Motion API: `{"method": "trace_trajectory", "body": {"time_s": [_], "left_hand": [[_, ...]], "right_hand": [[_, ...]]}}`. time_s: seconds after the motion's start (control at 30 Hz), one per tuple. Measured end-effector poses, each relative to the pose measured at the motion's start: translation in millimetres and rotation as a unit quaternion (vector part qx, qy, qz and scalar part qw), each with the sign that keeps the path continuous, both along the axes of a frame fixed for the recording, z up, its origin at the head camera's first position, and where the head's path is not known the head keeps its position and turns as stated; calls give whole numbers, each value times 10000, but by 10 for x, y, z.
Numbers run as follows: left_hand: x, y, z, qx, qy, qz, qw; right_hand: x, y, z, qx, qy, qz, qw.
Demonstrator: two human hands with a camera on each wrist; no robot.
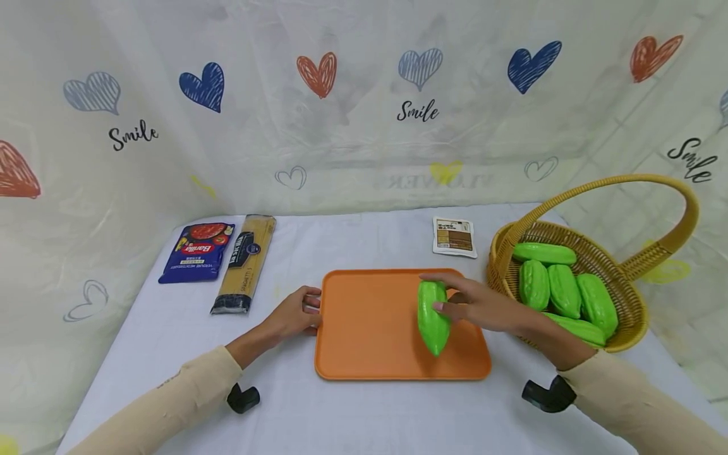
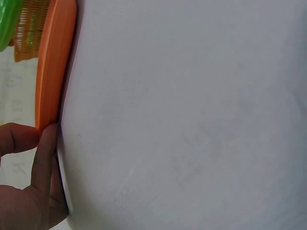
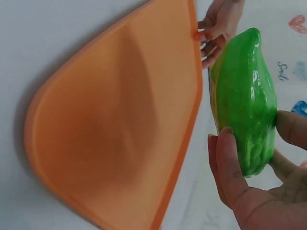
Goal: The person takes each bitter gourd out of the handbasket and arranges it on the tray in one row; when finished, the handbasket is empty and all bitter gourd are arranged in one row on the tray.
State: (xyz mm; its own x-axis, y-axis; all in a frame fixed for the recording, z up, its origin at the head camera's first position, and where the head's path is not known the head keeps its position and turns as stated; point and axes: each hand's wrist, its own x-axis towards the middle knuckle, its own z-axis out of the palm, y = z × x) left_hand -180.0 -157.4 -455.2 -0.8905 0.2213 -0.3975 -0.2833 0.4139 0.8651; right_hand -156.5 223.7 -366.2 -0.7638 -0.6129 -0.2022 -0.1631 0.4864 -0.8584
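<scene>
An orange tray (image 1: 366, 328) lies flat on the white cloth in the middle of the head view. At its left edge my left hand (image 1: 291, 314) pinches the rim between thumb and fingers; the left wrist view shows the fingertips (image 2: 47, 132) right at the tray's corner. Over the tray's right part, my right hand (image 1: 483, 304) holds a glossy green vegetable (image 1: 433, 325), ridged lengthwise and tapering to a point. In the right wrist view the green vegetable (image 3: 244, 103) is gripped near its blunt end, pointed end away from the palm, above the tray's surface.
At the right, a wicker basket (image 1: 636, 319) with a tall handle holds several similar green vegetables (image 1: 563, 291). A blue sauce pouch (image 1: 196, 253) and a spaghetti pack (image 1: 244, 265) lie at the back left. A small white-and-brown packet (image 1: 454, 237) lies at the back.
</scene>
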Motion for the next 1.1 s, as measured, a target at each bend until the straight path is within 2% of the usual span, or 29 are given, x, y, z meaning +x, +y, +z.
{"method": "trace_trajectory", "body": {"time_s": [0.1, 0.23, 0.43, 0.67, 0.9, 1.1], "left_hand": [[-5, -5, -18, 38, 9, -10, 10000], [-6, -7, -27, 64, 32, -28, 10000], [-6, -6, -15, 87, 18, -1, 10000], [1, 0, -13, 76, 22, 55, 10000], [10, 4, -7, 46, 36, 82, 9999], [21, -4, -4, 73, 35, 79, 9999]], "right_hand": [[-55, -64, -47, -135, 102, 139, 9998], [-124, -140, -102, -264, -69, 183, 9995], [-195, -243, -126, -223, -183, 200, 9994], [-283, -351, -173, -251, -388, 28, 9989], [-390, -473, -223, -260, -350, 121, 9990], [-499, -559, -283, -297, -554, 230, 9978]]}}
